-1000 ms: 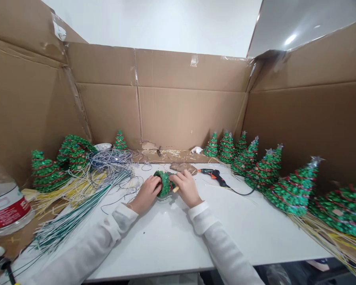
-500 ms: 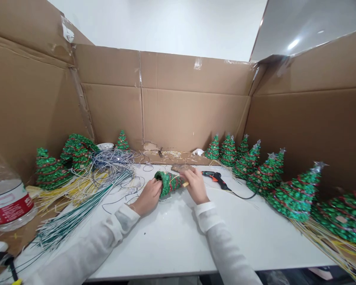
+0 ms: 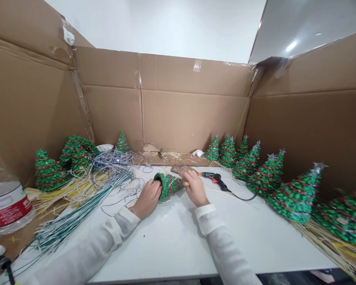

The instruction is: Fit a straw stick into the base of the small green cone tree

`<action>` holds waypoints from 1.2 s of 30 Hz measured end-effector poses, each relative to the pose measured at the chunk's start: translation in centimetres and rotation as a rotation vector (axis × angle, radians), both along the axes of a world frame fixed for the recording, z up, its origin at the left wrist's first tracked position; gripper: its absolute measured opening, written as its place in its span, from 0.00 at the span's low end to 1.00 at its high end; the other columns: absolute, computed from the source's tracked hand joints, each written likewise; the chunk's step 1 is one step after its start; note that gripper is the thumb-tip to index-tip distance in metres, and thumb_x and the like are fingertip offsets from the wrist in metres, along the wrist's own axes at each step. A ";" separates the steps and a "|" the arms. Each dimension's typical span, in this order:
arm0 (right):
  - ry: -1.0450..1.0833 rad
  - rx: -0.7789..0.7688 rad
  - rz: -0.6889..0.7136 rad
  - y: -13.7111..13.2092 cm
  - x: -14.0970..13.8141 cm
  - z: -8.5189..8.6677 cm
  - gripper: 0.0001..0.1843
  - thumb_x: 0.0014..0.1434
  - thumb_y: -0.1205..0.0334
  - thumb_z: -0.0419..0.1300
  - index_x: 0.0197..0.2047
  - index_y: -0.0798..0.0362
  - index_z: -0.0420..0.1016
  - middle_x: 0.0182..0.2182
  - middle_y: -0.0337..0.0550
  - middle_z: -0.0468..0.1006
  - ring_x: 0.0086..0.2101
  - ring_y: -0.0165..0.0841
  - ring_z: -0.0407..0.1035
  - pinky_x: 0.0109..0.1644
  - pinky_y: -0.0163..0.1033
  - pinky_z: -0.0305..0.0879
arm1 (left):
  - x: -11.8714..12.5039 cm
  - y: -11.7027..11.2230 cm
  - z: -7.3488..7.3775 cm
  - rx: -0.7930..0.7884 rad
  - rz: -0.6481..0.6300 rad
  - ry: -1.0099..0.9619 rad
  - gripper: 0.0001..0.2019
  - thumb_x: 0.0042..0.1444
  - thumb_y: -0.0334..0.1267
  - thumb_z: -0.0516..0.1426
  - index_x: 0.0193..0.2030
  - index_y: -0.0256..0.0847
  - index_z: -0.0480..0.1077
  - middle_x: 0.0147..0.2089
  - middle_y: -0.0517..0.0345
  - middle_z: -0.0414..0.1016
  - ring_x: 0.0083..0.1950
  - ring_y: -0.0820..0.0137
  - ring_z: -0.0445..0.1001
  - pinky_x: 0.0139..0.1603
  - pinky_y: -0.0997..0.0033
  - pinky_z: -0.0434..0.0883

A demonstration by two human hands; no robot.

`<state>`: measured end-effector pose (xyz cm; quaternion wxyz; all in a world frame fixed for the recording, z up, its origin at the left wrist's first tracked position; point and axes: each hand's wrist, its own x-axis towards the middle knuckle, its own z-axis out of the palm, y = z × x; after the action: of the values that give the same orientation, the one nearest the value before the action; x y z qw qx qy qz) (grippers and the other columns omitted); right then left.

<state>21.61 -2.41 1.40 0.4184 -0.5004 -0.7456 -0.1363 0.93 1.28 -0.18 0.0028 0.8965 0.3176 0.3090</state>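
A small green sequinned cone tree with red trim [image 3: 168, 183] lies on its side on the white table [image 3: 172, 237]. My left hand [image 3: 148, 198] cups its wide open base, fingers curled around it. My right hand [image 3: 195, 188] is closed on its narrow tip end, where a small wooden peg shows. An orange and black glue gun [image 3: 213, 179] lies just right of my right hand, its cord trailing right.
Finished glitter trees [image 3: 267, 174] line the right side; more trees [image 3: 62, 160] stand at left. Bundles of green, white and yellow wires [image 3: 86, 198] spread at left. A water bottle [image 3: 6, 198] stands at far left. Cardboard walls [image 3: 190, 114] enclose the table.
The tree has turned from end-on to lying sideways with its tip pointing right. My right hand slid out to the tip. The view shifted slightly.
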 end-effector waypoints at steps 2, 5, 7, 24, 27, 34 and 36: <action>0.003 -0.002 -0.004 0.1 0.1 -0.1 0.18 0.53 0.78 0.45 0.41 0.52 0.69 0.31 0.42 0.67 0.35 0.35 0.59 0.37 0.36 0.55 | 0.0 0.0 0.1 -0.002 -0.002 0.004 0.14 0.63 0.35 0.39 0.30 0.40 0.61 0.31 0.56 0.64 0.36 0.66 0.60 0.40 0.63 0.61; 0.008 0.003 -0.009 0.1 0.0 -0.2 0.19 0.53 0.78 0.45 0.41 0.52 0.69 0.32 0.42 0.66 0.36 0.36 0.58 0.37 0.36 0.55 | 0.0 0.0 0.0 -0.058 0.009 0.006 0.14 0.63 0.35 0.40 0.31 0.40 0.62 0.31 0.56 0.66 0.35 0.67 0.64 0.37 0.66 0.62; 0.013 0.005 -0.010 0.0 -0.2 -0.2 0.19 0.53 0.78 0.45 0.41 0.52 0.69 0.32 0.43 0.66 0.36 0.36 0.58 0.37 0.37 0.55 | -0.1 0.1 -0.1 -0.122 0.034 0.017 0.13 0.63 0.36 0.40 0.32 0.40 0.62 0.31 0.56 0.68 0.33 0.67 0.66 0.35 0.68 0.61; -0.014 -0.055 0.023 -0.3 -2.6 -0.4 0.11 0.51 0.76 0.45 0.34 0.53 0.64 0.30 0.43 0.65 0.34 0.36 0.57 0.36 0.38 0.54 | -0.1 0.1 -0.1 -0.234 -0.014 -0.046 0.14 0.62 0.38 0.40 0.34 0.39 0.64 0.34 0.53 0.71 0.35 0.67 0.69 0.37 0.68 0.64; -0.024 -0.083 0.030 -0.5 -2.8 -0.3 0.10 0.49 0.75 0.46 0.32 0.53 0.62 0.29 0.43 0.65 0.33 0.36 0.57 0.35 0.38 0.53 | 0.0 0.0 0.0 -0.241 -0.021 -0.060 0.14 0.62 0.38 0.40 0.34 0.40 0.63 0.33 0.55 0.70 0.35 0.68 0.68 0.37 0.69 0.64; -0.102 -0.129 0.088 -0.7 -3.4 -0.3 0.08 0.46 0.74 0.47 0.29 0.52 0.58 0.28 0.42 0.65 0.32 0.35 0.57 0.34 0.37 0.53 | 0.0 0.1 -0.2 -0.231 -0.018 -0.073 0.14 0.62 0.39 0.40 0.33 0.40 0.62 0.33 0.56 0.69 0.35 0.68 0.68 0.37 0.69 0.64; -0.105 -0.137 0.087 -0.7 -3.5 -0.3 0.08 0.47 0.74 0.47 0.29 0.52 0.58 0.28 0.42 0.65 0.32 0.35 0.57 0.34 0.37 0.52 | 0.0 0.1 -0.2 -0.229 -0.023 -0.074 0.14 0.62 0.38 0.40 0.32 0.40 0.62 0.32 0.56 0.69 0.34 0.68 0.67 0.36 0.70 0.64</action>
<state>18.15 -3.16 1.09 0.3493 -0.4871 -0.7951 -0.0929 0.89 1.36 -0.35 0.1203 0.8819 0.3400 0.3037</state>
